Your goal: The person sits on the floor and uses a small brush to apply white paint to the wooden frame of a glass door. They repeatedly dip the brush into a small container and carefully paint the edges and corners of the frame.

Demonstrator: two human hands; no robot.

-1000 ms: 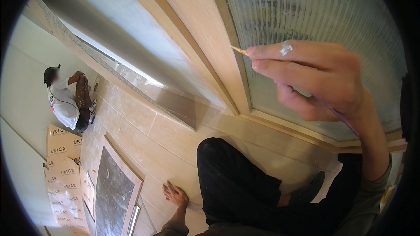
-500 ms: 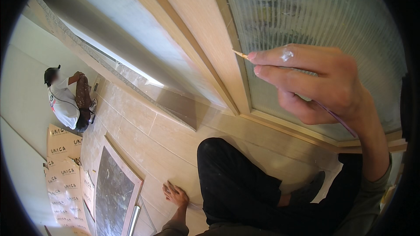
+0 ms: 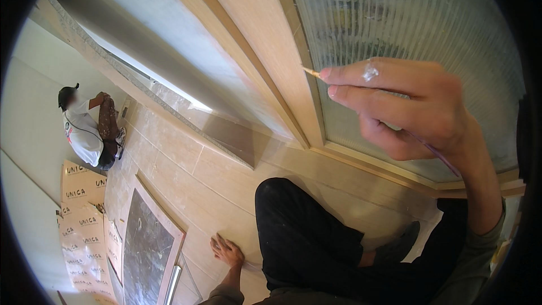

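My right hand (image 3: 406,101) pinches a slim paintbrush (image 3: 311,72) with a pale pointed tip. Its thin purple handle shows behind my fingers, by the wrist. The brush tip is at the light wooden door frame (image 3: 302,51), along the edge beside a ribbed glass panel (image 3: 384,28); whether it touches the wood I cannot tell. A white smear marks my index finger. My left hand (image 3: 227,250) lies on the tiled floor with its fingers spread, left of my bent knee, and holds nothing.
A framed dark panel (image 3: 148,243) lies on the floor (image 3: 226,192) at the left, near brown cardboard sheeting (image 3: 84,231). Farther off, a person (image 3: 87,130) in a white shirt and cap sits low by the wall. A rough-edged partition (image 3: 169,110) stands between us.
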